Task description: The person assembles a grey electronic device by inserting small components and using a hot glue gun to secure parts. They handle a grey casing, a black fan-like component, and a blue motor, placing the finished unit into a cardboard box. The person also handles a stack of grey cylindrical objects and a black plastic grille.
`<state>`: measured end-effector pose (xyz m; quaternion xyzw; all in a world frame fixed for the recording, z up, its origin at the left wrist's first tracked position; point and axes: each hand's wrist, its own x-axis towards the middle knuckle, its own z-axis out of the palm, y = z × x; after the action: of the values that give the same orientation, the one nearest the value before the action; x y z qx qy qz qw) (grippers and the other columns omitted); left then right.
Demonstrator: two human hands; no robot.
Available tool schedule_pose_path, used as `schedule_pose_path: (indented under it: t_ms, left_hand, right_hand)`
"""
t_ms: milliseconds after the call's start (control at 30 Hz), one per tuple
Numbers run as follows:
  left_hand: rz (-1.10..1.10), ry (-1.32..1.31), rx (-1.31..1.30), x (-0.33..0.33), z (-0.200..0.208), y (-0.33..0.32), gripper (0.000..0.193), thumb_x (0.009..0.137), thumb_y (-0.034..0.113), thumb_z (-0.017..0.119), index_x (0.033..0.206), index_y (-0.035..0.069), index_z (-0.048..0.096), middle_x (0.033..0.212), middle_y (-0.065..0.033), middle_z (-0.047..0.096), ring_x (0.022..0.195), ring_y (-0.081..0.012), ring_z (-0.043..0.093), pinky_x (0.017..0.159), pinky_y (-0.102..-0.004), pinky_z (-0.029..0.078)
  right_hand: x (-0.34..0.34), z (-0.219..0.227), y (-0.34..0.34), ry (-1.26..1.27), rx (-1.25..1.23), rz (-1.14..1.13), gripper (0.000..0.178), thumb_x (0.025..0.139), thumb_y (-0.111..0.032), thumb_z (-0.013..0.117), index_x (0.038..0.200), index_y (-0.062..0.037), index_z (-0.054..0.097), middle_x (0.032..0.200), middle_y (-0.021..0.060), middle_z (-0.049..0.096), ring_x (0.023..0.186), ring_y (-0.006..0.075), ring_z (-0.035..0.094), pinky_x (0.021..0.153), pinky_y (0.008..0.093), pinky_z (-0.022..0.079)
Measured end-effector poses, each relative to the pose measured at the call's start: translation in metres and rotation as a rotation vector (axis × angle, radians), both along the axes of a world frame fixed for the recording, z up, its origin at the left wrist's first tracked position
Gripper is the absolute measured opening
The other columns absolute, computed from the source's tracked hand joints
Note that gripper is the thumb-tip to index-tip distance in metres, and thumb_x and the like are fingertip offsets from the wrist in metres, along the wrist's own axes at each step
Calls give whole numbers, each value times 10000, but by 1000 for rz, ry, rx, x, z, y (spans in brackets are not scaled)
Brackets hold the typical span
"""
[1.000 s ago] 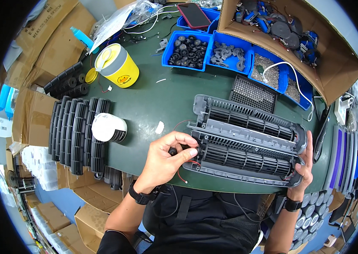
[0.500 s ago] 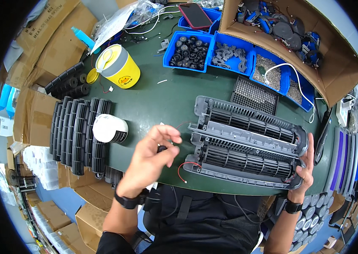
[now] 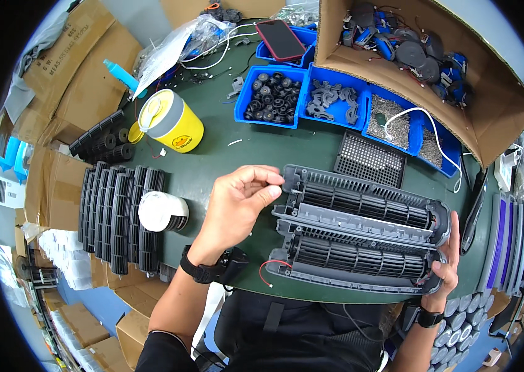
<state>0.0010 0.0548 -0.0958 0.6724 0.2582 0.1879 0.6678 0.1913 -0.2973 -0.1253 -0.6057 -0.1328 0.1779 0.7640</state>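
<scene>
Two grey plastic housings lie side by side in front of me, the far housing (image 3: 361, 180) and the near housing (image 3: 349, 282). Each holds a long black ribbed fan roller, the far roller (image 3: 367, 208) and the near roller (image 3: 361, 257). My left hand (image 3: 237, 201) is pinched at the far housing's left end; what is between thumb and fingertips I cannot make out. My right hand (image 3: 451, 260) grips the right ends of both housings, thumb on the near one. A red wire (image 3: 268, 266) with a white plug trails from the near housing's left end.
Black fan rollers (image 3: 119, 217) lie stacked at left, beside a white tub (image 3: 163, 212) and a yellow cup (image 3: 172, 121). Blue bins (image 3: 268, 121) hold black wheels, grey clips and screws. A black perforated tray (image 3: 370, 160) and a cardboard box (image 3: 485, 118) of motors stand behind.
My left hand has moved away from me and slightly right, up to the far housing's left end. The dark piece in its curled fingers no longer shows. The right hand keeps its grip.
</scene>
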Motion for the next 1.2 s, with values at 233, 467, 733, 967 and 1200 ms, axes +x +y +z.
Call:
schedule_pose_path:
  t_ms: [233,467,733,967,1200]
  left_hand:
    - [18,79,-59,4,-6,-5,263,962,-85,705,1217,-25,681,1156,-129,752,1070,-158,712,928,-300,593]
    - [82,100,-6,7,-4,-10,307,931,-87,747,1214,-20,648,1158,-117,726,1039,-161,715,918,-294,598]
    - [59,74,-68,12,-6,-9,334,915,-80,776,1209,-11,633,1113,-131,740,1017,-156,713,908,-294,606]
    - [0,59,-105,10,-13,-4,251,935,-85,750,1158,1,674,1117,-113,755,1039,-159,724,912,-301,615]
    - [-5,-21,-174,10,-20,-3,234,942,-97,734,1150,-1,687,1118,-94,753,1039,-139,715,916,-296,605]
  right_hand:
    - [0,0,0,47,21,-21,1237,588,-272,776,1651,84,254,1500,285,548,1367,371,582,1184,447,419]
    - [3,-1,-7,34,-50,31,1227,609,-314,750,1676,19,242,1541,251,521,1372,361,580,1178,450,448]
    - [2,-3,-5,48,7,-5,1237,577,-263,753,1644,106,248,1507,291,542,1387,368,568,1195,438,401]
    - [0,1,-1,49,2,-6,1219,623,-282,756,1672,39,223,1508,270,544,1347,383,600,1147,470,478]
    - [-3,6,5,80,40,2,1230,625,-267,772,1670,53,208,1547,279,495,1382,401,566,1175,488,446]
